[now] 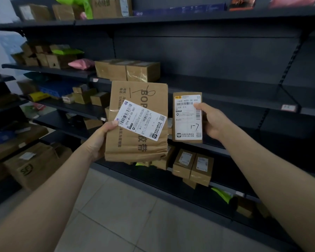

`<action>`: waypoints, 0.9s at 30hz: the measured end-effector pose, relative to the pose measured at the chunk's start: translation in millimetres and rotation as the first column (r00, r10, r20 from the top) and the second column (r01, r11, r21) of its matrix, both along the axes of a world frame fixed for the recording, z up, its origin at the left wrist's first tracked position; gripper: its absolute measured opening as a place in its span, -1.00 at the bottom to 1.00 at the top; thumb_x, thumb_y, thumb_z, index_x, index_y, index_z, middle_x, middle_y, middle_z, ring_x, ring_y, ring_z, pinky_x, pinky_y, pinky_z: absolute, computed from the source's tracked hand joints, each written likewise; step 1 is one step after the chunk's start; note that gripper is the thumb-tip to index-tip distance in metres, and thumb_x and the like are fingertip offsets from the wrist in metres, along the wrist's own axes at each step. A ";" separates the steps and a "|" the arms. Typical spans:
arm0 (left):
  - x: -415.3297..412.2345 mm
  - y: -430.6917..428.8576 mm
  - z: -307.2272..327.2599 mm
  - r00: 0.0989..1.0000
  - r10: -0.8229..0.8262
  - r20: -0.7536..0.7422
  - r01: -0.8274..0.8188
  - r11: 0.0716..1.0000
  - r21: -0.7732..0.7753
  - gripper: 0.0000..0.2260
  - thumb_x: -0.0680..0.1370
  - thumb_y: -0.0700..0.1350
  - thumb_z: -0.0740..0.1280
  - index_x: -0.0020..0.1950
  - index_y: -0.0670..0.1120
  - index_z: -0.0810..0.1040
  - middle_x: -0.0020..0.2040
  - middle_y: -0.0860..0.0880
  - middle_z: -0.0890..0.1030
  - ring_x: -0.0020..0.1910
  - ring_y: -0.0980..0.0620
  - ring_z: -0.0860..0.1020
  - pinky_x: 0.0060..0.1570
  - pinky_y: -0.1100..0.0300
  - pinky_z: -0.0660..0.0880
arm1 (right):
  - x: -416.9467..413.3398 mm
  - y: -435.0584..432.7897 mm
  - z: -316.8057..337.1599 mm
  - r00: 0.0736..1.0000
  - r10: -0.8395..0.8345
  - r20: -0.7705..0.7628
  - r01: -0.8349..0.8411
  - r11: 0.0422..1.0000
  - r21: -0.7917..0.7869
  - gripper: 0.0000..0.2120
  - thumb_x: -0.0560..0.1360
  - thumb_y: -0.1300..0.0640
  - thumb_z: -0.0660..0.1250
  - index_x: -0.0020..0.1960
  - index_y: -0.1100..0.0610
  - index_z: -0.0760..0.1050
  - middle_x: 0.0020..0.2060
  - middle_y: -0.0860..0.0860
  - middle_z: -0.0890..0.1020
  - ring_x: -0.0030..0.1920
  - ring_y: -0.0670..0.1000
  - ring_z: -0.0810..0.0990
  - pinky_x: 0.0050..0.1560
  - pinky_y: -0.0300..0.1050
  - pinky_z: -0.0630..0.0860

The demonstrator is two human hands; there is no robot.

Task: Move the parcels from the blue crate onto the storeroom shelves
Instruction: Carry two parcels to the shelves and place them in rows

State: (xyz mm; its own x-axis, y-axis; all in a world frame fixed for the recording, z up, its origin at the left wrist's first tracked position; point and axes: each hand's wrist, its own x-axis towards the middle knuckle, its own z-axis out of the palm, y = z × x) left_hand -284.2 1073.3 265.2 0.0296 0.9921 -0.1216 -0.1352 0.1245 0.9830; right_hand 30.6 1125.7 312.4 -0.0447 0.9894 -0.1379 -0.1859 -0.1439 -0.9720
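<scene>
My left hand (100, 140) grips the left edge of a large flat cardboard parcel (138, 142) with a tilted white label, thumb on the label's corner. My right hand (214, 122) holds a small brown parcel (186, 118) marked "1-7" by its right side, thumb on its label. Both parcels are raised upright side by side in front of the dark storeroom shelves (225, 82). The blue crate is not in view.
Cardboard boxes (127, 70) stand on the middle shelf behind the parcels, and two small boxes (193, 166) on a lower shelf. More boxes and coloured bags fill the left shelves (47, 57). A big carton (33, 166) sits low left. The floor is pale tile (135, 215).
</scene>
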 end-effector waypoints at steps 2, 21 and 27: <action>5.5 22.2 1.5 1.000 0.001 -0.017 -0.001 1.000 0.018 -0.62 0.45 0.15 0.33 0.16 -0.03 0.57 0.04 -0.11 0.69 -0.03 -0.08 0.66 0.00 -0.02 0.51 | 6.5 22.5 2.8 1.000 -0.009 -0.003 0.009 1.000 0.005 -0.84 0.55 0.13 0.33 0.10 0.12 0.57 -0.03 0.08 0.72 0.00 0.09 0.69 0.02 0.10 0.59; -26.2 185.3 25.7 0.993 -0.122 0.000 0.122 0.992 0.030 -0.64 0.45 0.13 0.33 0.16 -0.01 0.55 -0.03 -0.10 0.70 -0.09 -0.06 0.67 -0.07 0.02 0.52 | -22.4 166.3 14.2 0.995 -0.098 0.027 0.098 0.995 -0.005 -0.77 0.55 0.09 0.33 0.18 0.10 0.54 -0.01 0.06 0.71 0.00 0.07 0.68 -0.09 0.07 0.59; -56.8 234.7 44.0 0.987 -0.154 -0.048 0.156 0.987 0.028 -0.68 0.54 0.12 0.21 0.15 -0.02 0.57 0.03 -0.14 0.69 0.01 -0.13 0.63 0.09 -0.08 0.50 | -53.7 195.9 21.5 0.983 -0.183 0.007 0.183 0.983 0.011 -0.79 0.54 0.07 0.35 0.13 0.12 0.57 -0.03 0.07 0.72 0.00 0.10 0.69 0.04 0.17 0.59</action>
State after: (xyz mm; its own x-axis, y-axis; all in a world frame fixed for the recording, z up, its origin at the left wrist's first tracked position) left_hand -341.0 1308.0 309.2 0.1784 0.9793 -0.0954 -0.0713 0.1095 0.9914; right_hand -23.1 1321.6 333.9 0.1388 0.9822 -0.1269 -0.2002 -0.0977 -0.9749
